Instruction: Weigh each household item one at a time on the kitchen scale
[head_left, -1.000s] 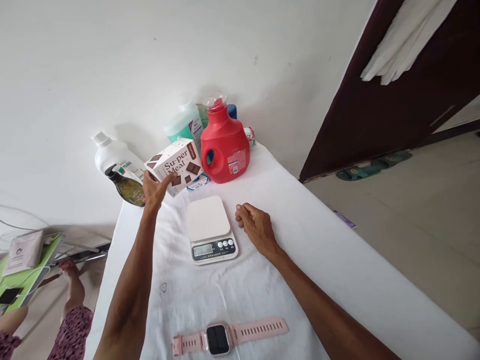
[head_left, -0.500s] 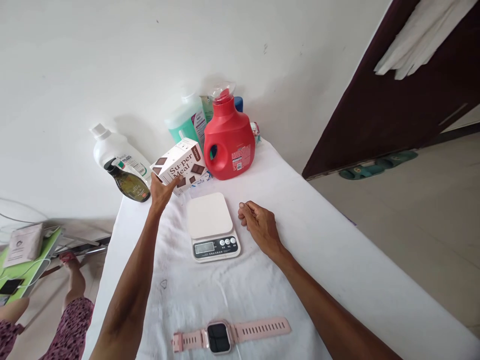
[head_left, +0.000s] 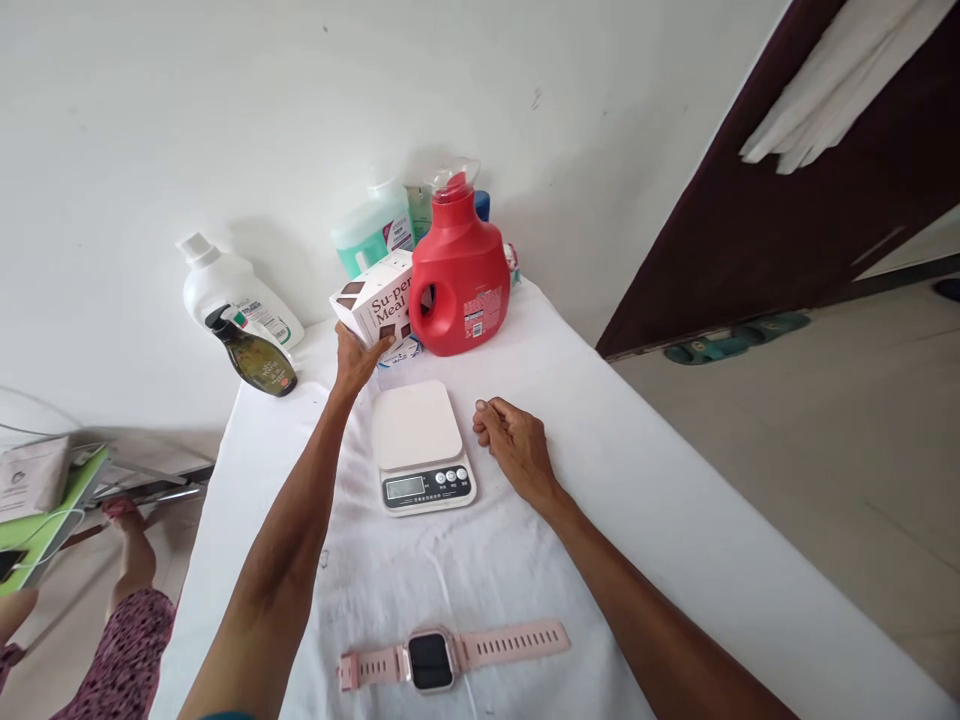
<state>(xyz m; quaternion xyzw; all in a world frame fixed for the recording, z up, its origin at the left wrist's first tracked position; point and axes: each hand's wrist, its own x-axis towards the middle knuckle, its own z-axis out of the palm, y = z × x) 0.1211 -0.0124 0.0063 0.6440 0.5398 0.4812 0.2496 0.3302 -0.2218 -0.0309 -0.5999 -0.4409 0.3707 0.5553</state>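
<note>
My left hand [head_left: 356, 358] grips the near lower end of a white box [head_left: 379, 292] printed "Su-per Meal" with brown chocolate squares. The box is tilted and its right end goes behind the red detergent jug [head_left: 466, 275]. Part of a blue-and-white pack [head_left: 405, 352] shows beneath it. My right hand [head_left: 516, 445] rests on the white cloth with its fingers curled, and what they may hold is hidden. Just left of it stands a white kitchen scale [head_left: 418, 428] with nothing on its platform. Nearer to me lies a pink-strapped smartwatch [head_left: 431, 660].
At the left back stand a white bottle [head_left: 236, 290] and a dark green pump bottle [head_left: 259, 358]. A bottle of green liquid [head_left: 367, 235] is against the wall. Lower left, another person's leg [head_left: 135, 560] shows beside a green table [head_left: 71, 505]. Slippers [head_left: 735, 340] lie by the door.
My left hand has moved the box rightward and back, so its right end now passes behind the red jug. My right hand stays curled beside the scale. The view has shifted slightly.
</note>
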